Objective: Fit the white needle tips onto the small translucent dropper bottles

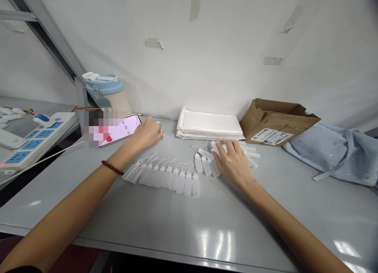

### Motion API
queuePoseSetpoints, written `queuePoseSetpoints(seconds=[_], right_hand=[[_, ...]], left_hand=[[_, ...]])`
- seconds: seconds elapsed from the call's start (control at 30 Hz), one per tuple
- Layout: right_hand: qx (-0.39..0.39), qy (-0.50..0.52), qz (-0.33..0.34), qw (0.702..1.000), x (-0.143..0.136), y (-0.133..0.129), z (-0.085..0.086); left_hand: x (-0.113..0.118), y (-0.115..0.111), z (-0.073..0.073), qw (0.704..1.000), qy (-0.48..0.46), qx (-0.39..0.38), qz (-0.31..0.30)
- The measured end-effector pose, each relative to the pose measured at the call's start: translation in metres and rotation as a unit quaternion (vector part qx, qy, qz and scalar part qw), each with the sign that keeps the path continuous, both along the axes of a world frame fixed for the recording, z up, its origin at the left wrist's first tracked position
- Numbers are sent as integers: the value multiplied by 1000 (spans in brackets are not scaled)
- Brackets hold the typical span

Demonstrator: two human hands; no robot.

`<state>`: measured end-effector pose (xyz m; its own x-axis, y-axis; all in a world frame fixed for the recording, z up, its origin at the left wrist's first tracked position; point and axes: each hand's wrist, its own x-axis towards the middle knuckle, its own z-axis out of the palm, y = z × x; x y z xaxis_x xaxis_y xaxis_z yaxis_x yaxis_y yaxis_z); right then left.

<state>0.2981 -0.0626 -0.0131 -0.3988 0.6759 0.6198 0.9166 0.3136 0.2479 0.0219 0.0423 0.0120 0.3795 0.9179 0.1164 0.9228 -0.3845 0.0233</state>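
My left hand [148, 132] is closed beside the right end of a phone [125, 127], with a small white piece partly showing at its fingertips; what it grips is mostly hidden. Across the middle of the grey table lies a row of several translucent white tags [168, 177] with thin looped strings. My right hand [232, 158] rests over a looser pile of similar tags [206, 166], its fingers bent down onto them. Whether it grips one of them cannot be made out.
A stack of white padded envelopes [210, 124] lies against the wall, beside an open cardboard box [274, 123]. Grey-blue cloth [345, 155] spreads at the right. A blue-lidded cup [113, 93] stands behind the phone, and a power strip [38, 141] with a white cable is at the left.
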Motion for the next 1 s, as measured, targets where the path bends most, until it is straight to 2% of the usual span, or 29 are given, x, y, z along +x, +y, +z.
queuePoseSetpoints(seconds=[0.1,0.17,0.23,0.3,0.37,0.47,0.57,0.73,0.9,1.0], right_hand=[[-4,15,1,1000,-9,-18,9],[-43,58,23,997,-17,-33,14],[-114,85,48,989,-27,-49,16],[-196,79,43,976,-37,-61,15],[-283,68,17,956,-45,-68,13],[-360,56,-30,931,-53,-69,12],[-391,50,-44,918,-57,-66,12],[-406,72,-19,911,-56,-62,12],[-396,53,7,917,-54,-61,9],[-397,42,15,917,-54,-62,4]], left_hand=[[6,3,0,1000,12,-9,20],[9,5,-3,1000,10,-16,22],[11,8,-5,1000,-3,-22,22],[14,9,-7,999,-27,-26,22],[18,6,-5,998,-61,-28,21],[26,-8,3,990,-133,-38,6],[36,-33,11,973,-215,-76,-30],[48,-72,16,941,-302,-139,-66],[47,-82,15,895,-402,-187,-52],[45,-84,11,874,-420,-241,-30]])
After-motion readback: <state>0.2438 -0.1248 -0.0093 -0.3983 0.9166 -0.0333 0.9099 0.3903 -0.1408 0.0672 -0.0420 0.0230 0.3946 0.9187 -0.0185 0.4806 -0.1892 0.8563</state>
